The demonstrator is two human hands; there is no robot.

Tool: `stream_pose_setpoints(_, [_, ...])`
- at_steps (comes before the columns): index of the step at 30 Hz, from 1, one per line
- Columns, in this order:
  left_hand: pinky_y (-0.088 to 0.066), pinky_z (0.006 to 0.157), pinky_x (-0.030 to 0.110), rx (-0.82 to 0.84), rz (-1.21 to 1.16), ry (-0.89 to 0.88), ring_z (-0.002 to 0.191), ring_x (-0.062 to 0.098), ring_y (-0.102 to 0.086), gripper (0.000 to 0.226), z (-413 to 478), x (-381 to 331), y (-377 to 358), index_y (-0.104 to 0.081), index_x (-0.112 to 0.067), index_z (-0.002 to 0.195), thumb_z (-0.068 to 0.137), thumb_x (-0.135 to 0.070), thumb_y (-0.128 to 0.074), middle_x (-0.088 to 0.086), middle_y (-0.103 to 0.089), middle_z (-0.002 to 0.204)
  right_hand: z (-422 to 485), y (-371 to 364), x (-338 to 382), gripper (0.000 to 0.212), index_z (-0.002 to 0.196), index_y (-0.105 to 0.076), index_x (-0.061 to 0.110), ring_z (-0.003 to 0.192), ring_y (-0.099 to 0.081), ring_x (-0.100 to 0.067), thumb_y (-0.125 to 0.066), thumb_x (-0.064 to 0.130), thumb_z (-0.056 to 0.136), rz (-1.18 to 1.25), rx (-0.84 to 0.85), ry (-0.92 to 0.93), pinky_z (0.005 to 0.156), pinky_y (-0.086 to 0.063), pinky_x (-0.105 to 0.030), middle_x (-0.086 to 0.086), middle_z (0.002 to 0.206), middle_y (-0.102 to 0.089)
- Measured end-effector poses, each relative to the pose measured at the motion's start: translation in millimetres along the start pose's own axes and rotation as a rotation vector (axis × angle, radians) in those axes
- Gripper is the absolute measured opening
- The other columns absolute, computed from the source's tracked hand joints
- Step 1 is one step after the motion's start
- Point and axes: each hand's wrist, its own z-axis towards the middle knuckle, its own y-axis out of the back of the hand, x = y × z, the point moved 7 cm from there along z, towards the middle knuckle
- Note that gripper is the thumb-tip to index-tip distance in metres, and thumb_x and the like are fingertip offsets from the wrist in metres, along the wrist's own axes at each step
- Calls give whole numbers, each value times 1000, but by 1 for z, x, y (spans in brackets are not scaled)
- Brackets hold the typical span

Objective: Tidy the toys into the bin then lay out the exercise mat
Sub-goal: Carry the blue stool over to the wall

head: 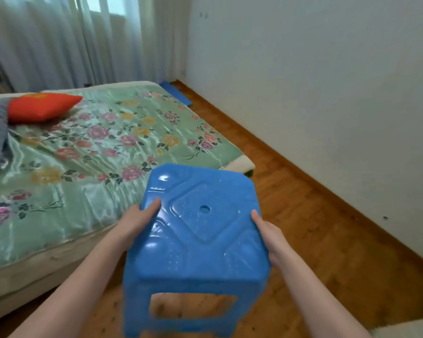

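a red pillow (pixel 42 107) is lying on the floral bed (pixel 95 152), and a flat blue mat (pixel 176 93) is sitting on the floor (pixel 308 215) past its far corner. i'm gripping the tilted blue stool (pixel 195 237) with my left hand (pixel 138 219) curled over its left edge, my right hand (pixel 270 236) clasping the right edge.

One stool (pixel 200 242), two hands (pixel 142 222) (pixel 272 236), one red cushion (pixel 42 107), one bed (pixel 95 164).

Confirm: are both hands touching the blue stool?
Touching. Head view: the left hand lays its thumb on the seat of the blue stool, and the right hand clasps the opposite edge; no gap at either.
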Motion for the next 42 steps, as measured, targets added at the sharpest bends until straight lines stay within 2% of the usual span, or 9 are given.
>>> stream_pose_setpoints(5, [-39,47,23,94,110,-63,59,13,-55,35,41,-60,-127,-54,-10,96,86,-44,-55,0,-58,72,45,104,48,46,109,-63,4,90,-68,-28,-64,42,83,119,-125,28,77,-55,-37,-13,101,-71])
stream_pose_setpoints(11, [-45,58,27,208,179,-97,68,20,-61,46,94,-113,-247,-56,-7,106,84,-46,-57,13,-62,96,88,188,93,43,109,-62,3,91,-68,-28,-63,38,85,244,-252,51,73,-55,-34,-14,103,-70])
stream_pose_setpoints(17, [-41,35,16,317,206,-148,53,7,-56,35,168,-165,-363,-53,-14,94,84,-48,-55,-6,-57,70,161,254,139,43,109,-62,5,90,-67,-27,-63,40,84,300,-364,65,72,-55,-35,-13,105,-69])
stream_pose_setpoints(20, [-45,45,22,394,251,-151,62,14,-62,45,213,-194,-419,-57,-11,98,82,-53,-56,1,-64,80,206,282,166,44,110,-62,6,92,-67,-28,-62,41,84,315,-424,61,77,-55,-36,-13,106,-69])
stream_pose_setpoints(26, [-53,79,36,503,289,-178,82,25,-65,48,286,-259,-528,-60,-11,105,82,-53,-55,8,-67,95,284,337,224,41,107,-63,7,88,-68,-27,-62,41,84,382,-515,82,69,-55,-34,-11,101,-70])
stream_pose_setpoints(28, [-54,79,37,524,267,-181,85,26,-66,46,310,-277,-565,-61,-11,103,82,-51,-57,9,-68,97,312,357,241,41,107,-63,5,90,-68,-28,-63,40,85,403,-538,88,76,-55,-38,-12,103,-70])
stream_pose_setpoints(31, [-53,66,31,540,249,-186,75,22,-66,40,350,-304,-621,-61,-12,95,81,-49,-60,5,-68,86,363,390,269,42,108,-63,4,92,-67,-30,-63,40,85,402,-558,86,85,-53,-42,-14,105,-69])
stream_pose_setpoints(35, [-51,53,26,565,203,-153,69,19,-66,34,405,-344,-690,-59,-15,85,81,-48,-60,3,-68,81,445,432,325,43,107,-63,4,92,-67,-29,-63,41,84,386,-550,98,83,-54,-41,-13,104,-69])
stream_pose_setpoints(42, [-54,67,32,447,149,-144,75,22,-66,34,514,-429,-761,-58,-16,84,80,-49,-61,4,-67,83,596,468,446,35,99,-65,9,82,-68,-23,-64,41,84,314,-455,138,68,-54,-33,-9,97,-70])
